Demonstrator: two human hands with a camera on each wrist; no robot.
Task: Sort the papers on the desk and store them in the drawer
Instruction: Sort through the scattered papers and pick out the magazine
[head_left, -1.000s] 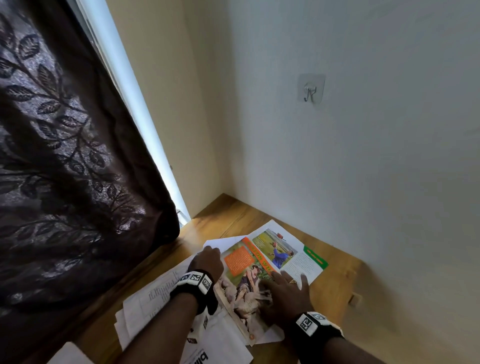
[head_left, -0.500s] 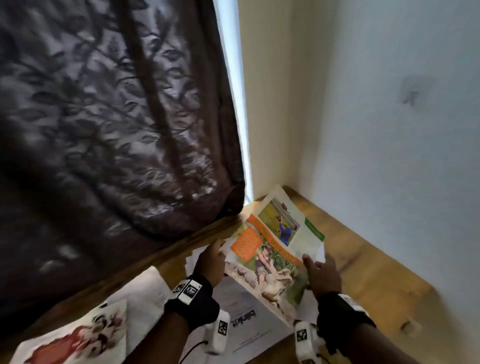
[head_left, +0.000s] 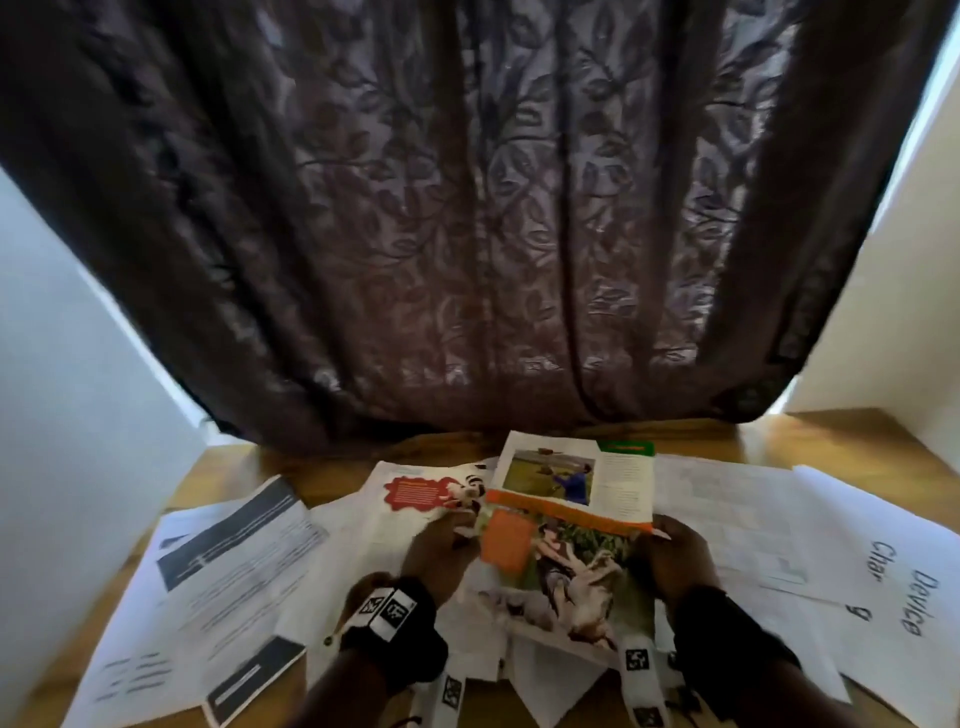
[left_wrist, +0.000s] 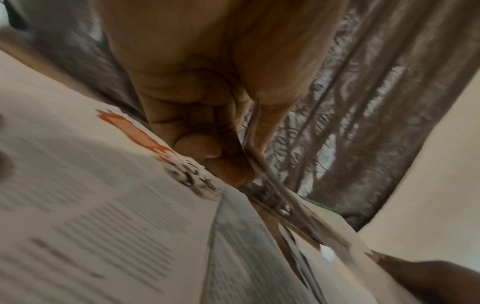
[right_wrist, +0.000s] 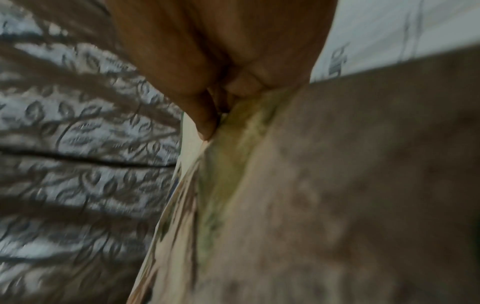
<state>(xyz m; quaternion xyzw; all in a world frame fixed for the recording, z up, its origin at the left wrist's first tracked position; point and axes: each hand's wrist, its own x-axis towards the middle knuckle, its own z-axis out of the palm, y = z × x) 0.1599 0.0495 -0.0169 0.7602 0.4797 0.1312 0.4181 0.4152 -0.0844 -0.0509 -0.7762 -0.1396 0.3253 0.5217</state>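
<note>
I hold a colourful magazine page (head_left: 566, 535) with orange and green print and a photo of a person and an animal, raised above the desk. My left hand (head_left: 441, 545) pinches its left edge; the left wrist view shows thumb and curled fingers (left_wrist: 221, 156) clamped on the sheet's edge (left_wrist: 253, 131). My right hand (head_left: 675, 556) grips the right edge, with the fingertips (right_wrist: 207, 123) pressed on the sheet (right_wrist: 233, 164). Under it lie a page with a red patch (head_left: 415, 493), white printed sheets (head_left: 234, 571) at left and a handwritten sheet (head_left: 883, 582) at right.
A dark leaf-patterned curtain (head_left: 478, 208) hangs over the far edge of the wooden desk (head_left: 831, 436). White walls close both sides. A small black-and-white booklet (head_left: 249, 680) lies near the front left. No drawer is in view.
The view has swung left from the right corner to face the curtain. Both hands have lifted the colourful page off the desk and carried it left, over the middle of the pile.
</note>
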